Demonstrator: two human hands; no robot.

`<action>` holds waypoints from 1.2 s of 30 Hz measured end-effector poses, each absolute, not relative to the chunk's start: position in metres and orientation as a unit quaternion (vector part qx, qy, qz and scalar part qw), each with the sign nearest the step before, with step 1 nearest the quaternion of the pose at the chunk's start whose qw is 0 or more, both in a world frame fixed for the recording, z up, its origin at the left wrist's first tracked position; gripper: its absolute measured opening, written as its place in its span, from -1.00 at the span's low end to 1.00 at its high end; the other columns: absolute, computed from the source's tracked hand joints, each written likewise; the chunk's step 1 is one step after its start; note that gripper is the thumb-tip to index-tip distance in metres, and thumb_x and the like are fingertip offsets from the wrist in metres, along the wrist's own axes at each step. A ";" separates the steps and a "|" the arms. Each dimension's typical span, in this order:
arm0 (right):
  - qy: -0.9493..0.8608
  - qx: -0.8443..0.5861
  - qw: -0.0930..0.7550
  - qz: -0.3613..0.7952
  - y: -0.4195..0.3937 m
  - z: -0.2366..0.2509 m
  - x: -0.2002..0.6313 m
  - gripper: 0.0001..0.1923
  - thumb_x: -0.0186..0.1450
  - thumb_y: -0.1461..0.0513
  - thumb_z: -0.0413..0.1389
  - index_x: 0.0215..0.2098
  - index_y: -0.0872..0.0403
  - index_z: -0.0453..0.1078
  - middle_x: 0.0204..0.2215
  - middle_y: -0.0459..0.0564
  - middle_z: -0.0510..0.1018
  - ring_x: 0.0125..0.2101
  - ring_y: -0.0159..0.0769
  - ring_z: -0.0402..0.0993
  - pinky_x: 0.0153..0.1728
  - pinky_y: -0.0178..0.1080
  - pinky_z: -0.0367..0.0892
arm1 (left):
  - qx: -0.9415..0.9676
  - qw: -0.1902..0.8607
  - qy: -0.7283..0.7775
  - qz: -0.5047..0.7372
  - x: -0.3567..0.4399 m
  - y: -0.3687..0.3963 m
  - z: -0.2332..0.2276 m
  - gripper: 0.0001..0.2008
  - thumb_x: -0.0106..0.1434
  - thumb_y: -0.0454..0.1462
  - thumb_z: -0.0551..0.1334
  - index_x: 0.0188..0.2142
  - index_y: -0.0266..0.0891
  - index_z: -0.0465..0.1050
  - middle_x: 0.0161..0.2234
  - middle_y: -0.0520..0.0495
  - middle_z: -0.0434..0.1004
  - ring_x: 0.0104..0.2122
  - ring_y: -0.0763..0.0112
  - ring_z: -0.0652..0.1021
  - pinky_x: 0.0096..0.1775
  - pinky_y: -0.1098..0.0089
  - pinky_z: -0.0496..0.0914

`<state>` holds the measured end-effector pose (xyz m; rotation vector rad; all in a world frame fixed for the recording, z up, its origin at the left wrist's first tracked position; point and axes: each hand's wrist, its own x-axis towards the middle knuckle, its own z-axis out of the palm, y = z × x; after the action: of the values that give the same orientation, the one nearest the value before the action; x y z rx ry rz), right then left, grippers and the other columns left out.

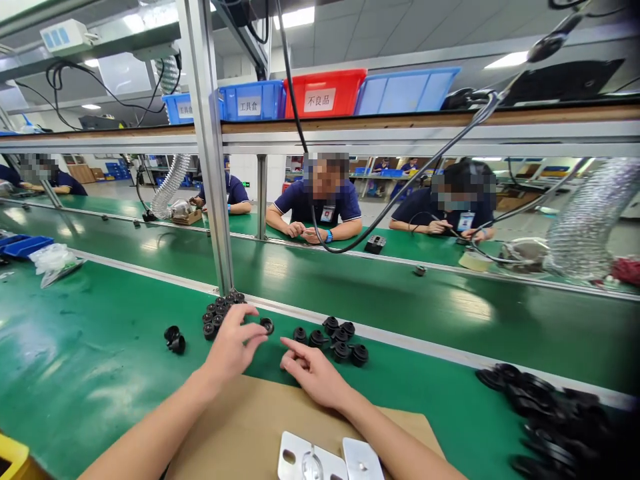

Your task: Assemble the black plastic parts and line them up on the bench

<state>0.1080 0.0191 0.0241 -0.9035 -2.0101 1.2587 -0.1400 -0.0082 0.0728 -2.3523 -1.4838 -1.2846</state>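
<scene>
My left hand hovers over the green work surface, fingers spread, its fingertips close to a small black rubber part and a cluster of similar black parts. My right hand rests low with the index finger stretched left, just in front of a second group of black rubber parts. Neither hand holds anything. A lone pair of black parts lies to the left. Both forearms cross a brown cardboard sheet.
Two metal plates lie on the cardboard's near edge. A pile of black rings sits at right. An aluminium post rises behind the parts. Co-workers sit across the conveyor. A plastic bag and blue tray lie far left.
</scene>
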 end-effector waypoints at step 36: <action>-0.541 -0.328 0.411 0.657 0.032 0.025 0.110 -0.37 0.22 -0.22 0.34 -0.07 0.13 0.55 -0.32 0.06 0.59 -0.65 -0.53 0.14 -0.68 -0.38 -0.06 | -0.714 0.082 -0.627 -0.302 -0.165 0.018 0.035 -0.47 0.19 -0.54 0.27 0.09 -0.08 0.55 0.07 -0.17 0.69 0.33 -0.21 0.37 0.34 -0.44 -0.16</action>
<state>0.1099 0.0321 0.0253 -0.8247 -1.3620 1.6534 -0.1646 0.0179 0.0353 -2.1326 -1.8728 -0.9011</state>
